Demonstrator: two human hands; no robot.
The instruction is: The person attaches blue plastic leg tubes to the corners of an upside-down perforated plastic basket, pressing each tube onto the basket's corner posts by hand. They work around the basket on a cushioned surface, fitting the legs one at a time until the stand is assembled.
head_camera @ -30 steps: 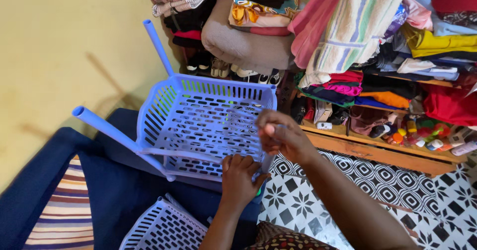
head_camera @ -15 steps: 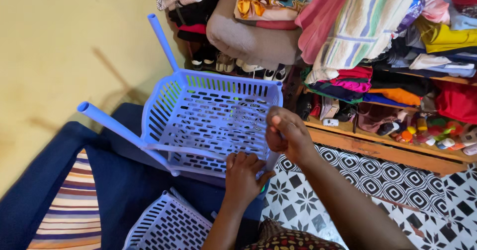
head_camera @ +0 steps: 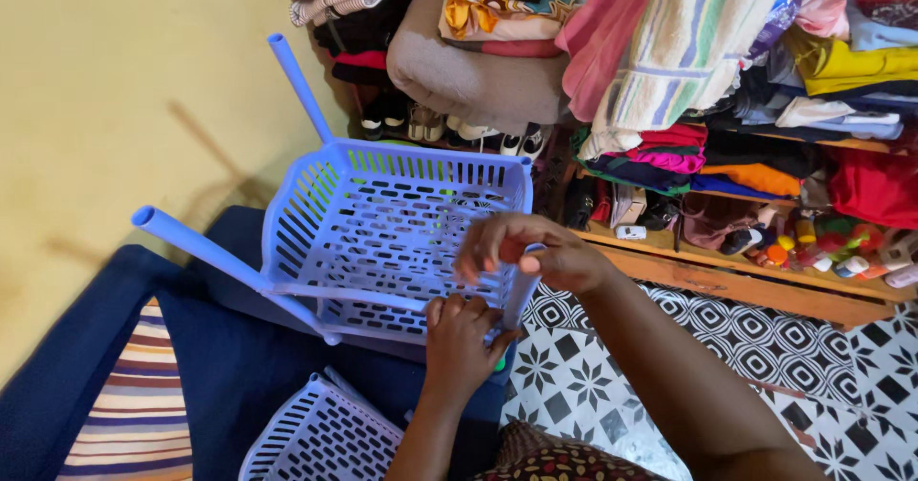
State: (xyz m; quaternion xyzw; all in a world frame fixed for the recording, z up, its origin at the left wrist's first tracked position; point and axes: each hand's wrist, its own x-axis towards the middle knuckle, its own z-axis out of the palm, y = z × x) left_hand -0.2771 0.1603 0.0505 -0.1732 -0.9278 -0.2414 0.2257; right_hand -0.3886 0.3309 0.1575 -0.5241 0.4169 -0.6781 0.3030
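Right now my left hand (head_camera: 461,342) is clamped on the near rim of a lavender plastic basket (head_camera: 392,242), fingers curled over its edge at the corner. My right hand (head_camera: 535,256) is closed around a short lavender tube (head_camera: 521,290) that stands upright at that same corner, just above my left hand. The basket lies tilted on a dark blue cushion (head_camera: 143,366), its slotted bottom facing me, with two longer tubes (head_camera: 225,256) sticking out from its far corners toward the yellow wall (head_camera: 115,89). A second slotted basket (head_camera: 320,438) of the same colour sits nearer to me, below my left wrist. A striped cloth (head_camera: 139,414) lies on the cushion to the left. To the right is a black-and-white patterned tile floor (head_camera: 765,357), and beyond it a wooden shelf (head_camera: 727,275) stacked with folded clothes (head_camera: 688,51) and small bottles.
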